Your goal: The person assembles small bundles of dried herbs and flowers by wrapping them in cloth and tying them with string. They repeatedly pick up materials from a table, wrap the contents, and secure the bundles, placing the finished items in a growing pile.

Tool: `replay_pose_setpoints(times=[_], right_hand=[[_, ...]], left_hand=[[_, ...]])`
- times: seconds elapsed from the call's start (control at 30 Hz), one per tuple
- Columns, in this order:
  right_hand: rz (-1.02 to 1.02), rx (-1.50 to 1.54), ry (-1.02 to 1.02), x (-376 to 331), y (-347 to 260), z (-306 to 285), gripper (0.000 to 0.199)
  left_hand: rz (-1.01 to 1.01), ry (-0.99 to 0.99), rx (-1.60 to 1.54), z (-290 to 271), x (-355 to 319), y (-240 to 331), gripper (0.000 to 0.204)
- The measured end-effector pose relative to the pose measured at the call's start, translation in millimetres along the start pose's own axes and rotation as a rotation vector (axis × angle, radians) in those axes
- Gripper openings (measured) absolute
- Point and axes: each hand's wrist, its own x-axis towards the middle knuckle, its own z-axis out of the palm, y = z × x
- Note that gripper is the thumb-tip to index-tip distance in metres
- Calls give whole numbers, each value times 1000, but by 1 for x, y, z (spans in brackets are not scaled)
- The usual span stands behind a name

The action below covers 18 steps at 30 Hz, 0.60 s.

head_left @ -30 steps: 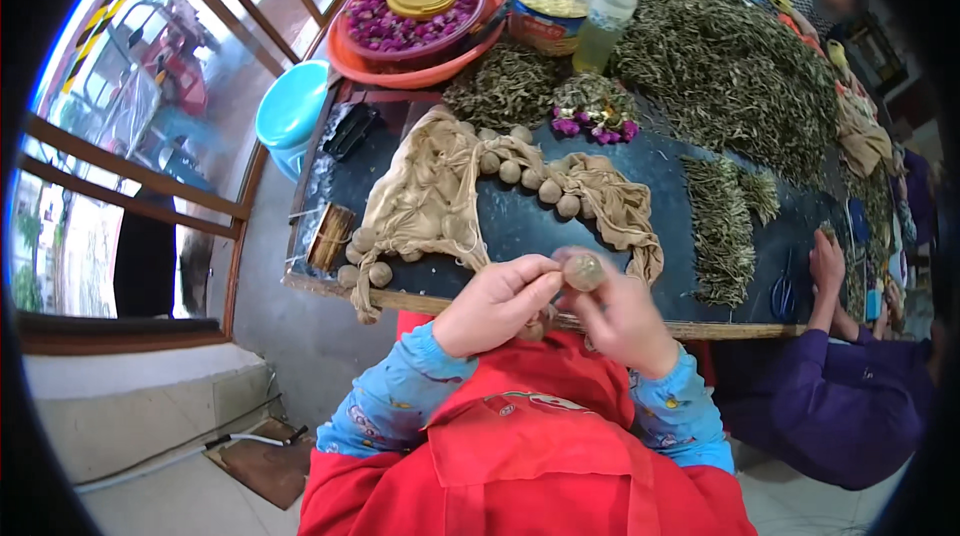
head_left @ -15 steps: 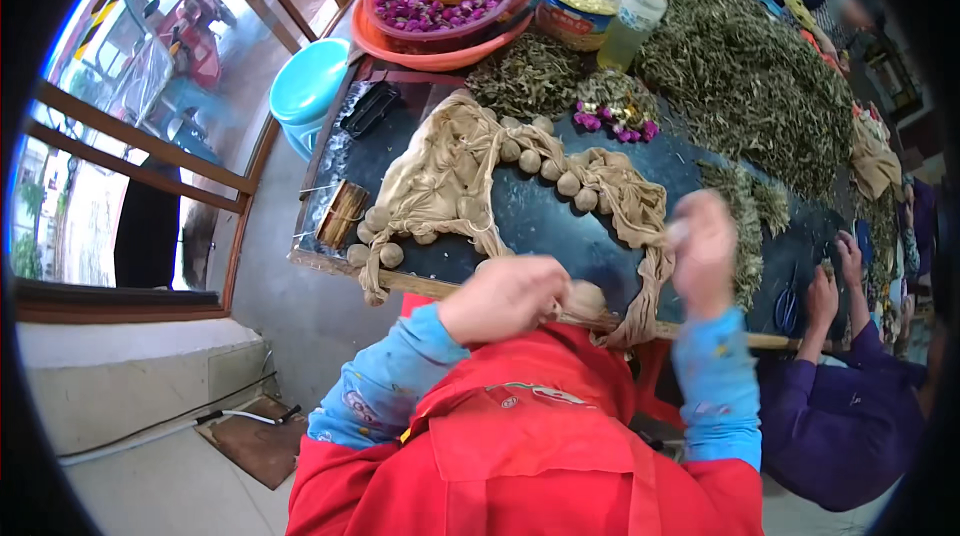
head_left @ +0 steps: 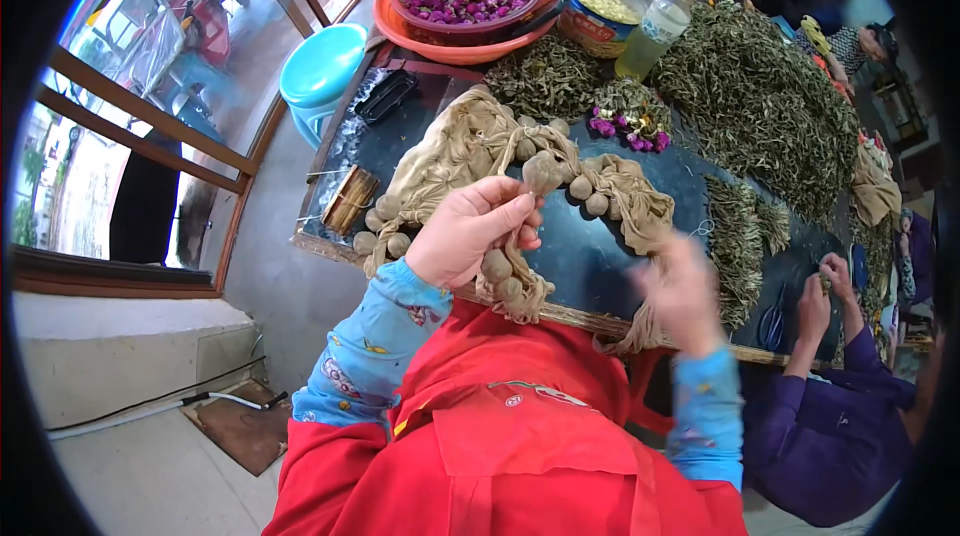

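My left hand point(head_left: 472, 234) pinches the neck of a round, cloth-wrapped ball point(head_left: 543, 174), which it lifts above the dark tabletop point(head_left: 570, 266). The ball is part of a long tan cloth point(head_left: 450, 141) that lies bunched and wrinkled, with several similar round knobs along it. Some knobs point(head_left: 505, 276) hang below my left hand, near the table's front edge. My right hand point(head_left: 680, 291) is blurred by motion over the cloth's right end, so its fingers cannot be made out. A bundle of thin sticks point(head_left: 350, 200) lies beside the cloth at the left.
Heaps of dried leaves point(head_left: 760, 86) cover the right and back. Behind the cloth stand a basin of purple buds point(head_left: 460, 6), a clear jar point(head_left: 605, 1) and a bottle point(head_left: 655, 31). A blue stool point(head_left: 322, 66) is at the left. A co-worker in purple point(head_left: 830, 436) works at the right.
My left hand has risen from the table's front edge and now holds a cloth ball up higher. My right hand has moved down and slightly left, still blurred. The view has shifted a little.
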Motion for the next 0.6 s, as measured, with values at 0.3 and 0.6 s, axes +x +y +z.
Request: replay_pose_setpoints(times=[0.3,0.6], right_hand=[[-134,360,57,-6,-45,78,17],[335,1274,65,-13,-55,47,4]], left_hand=[[592,251,1211,9,-12,-10,39],[501,74,1307,-16,-32,-51,29]])
